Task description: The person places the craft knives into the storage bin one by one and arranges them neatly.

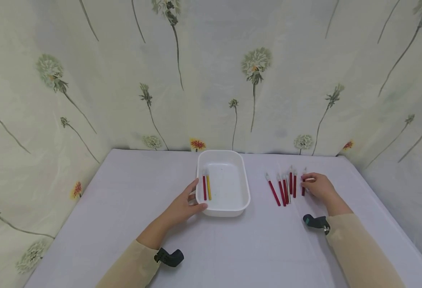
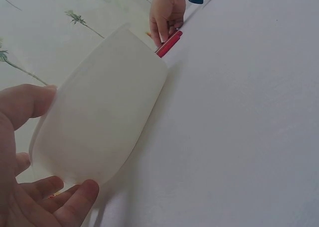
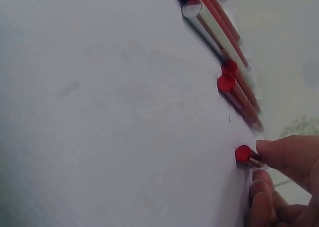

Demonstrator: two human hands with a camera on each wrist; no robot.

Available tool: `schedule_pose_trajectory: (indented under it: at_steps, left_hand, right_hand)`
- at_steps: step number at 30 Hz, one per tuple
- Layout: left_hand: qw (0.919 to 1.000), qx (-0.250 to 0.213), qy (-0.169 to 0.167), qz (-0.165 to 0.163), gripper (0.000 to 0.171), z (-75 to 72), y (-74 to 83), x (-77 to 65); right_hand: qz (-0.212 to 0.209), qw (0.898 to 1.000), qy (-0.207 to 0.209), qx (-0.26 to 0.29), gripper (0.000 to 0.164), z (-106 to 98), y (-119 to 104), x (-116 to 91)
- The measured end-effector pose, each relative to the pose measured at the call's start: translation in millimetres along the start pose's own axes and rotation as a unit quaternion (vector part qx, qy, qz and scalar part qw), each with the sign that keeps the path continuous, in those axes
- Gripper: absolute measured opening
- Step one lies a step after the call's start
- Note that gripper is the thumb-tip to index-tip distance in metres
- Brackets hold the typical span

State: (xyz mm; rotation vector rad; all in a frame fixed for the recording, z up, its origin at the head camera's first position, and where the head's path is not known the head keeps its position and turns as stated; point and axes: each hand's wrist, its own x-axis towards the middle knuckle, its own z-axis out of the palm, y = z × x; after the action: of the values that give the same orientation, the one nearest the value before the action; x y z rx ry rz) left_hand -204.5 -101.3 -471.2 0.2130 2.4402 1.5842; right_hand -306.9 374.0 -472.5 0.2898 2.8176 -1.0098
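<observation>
Left hand (image 1: 183, 209): fingers grip white tray (image 1: 229, 188); 2 pens (image 1: 209, 189) inside, right of fingers. Right hand (image 1: 319, 186): fingers pinch red pen (image 1: 303, 193); loose pens (image 1: 285, 191) left of fingers.

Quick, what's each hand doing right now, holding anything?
Left hand: holding the tray by its side.
Right hand: pinching a red pen.

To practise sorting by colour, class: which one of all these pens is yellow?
The yellow pen in the white tray, just right of a red pen; no other pen in view is yellow.
</observation>
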Motion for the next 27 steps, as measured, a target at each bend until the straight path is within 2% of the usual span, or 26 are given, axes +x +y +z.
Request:
schedule_pose_trajectory:
  at_steps: [11, 21, 27]
  left_hand:
    - [1.0, -0.005, -0.003, -0.002, 0.093, 0.2, -0.1, 0.1]
    - [1.0, -0.006, -0.002, -0.003, 0.092, -0.8, 0.5, 0.5]
    - [1.0, -0.002, -0.006, -0.006, 0.092, -0.9, 1.1, -0.2]
  right_hand:
    - [0.011, 1.0, -0.01, -0.024, 0.045, -3.8, -3.8, -2.2]
    - [0.021, 1.0, -0.009, 0.002, 0.048, -4.0, -1.5, 0.6]
    - [0.012, 1.0, -0.007, 0.014, 0.05, -3.1, 4.5, -2.1]
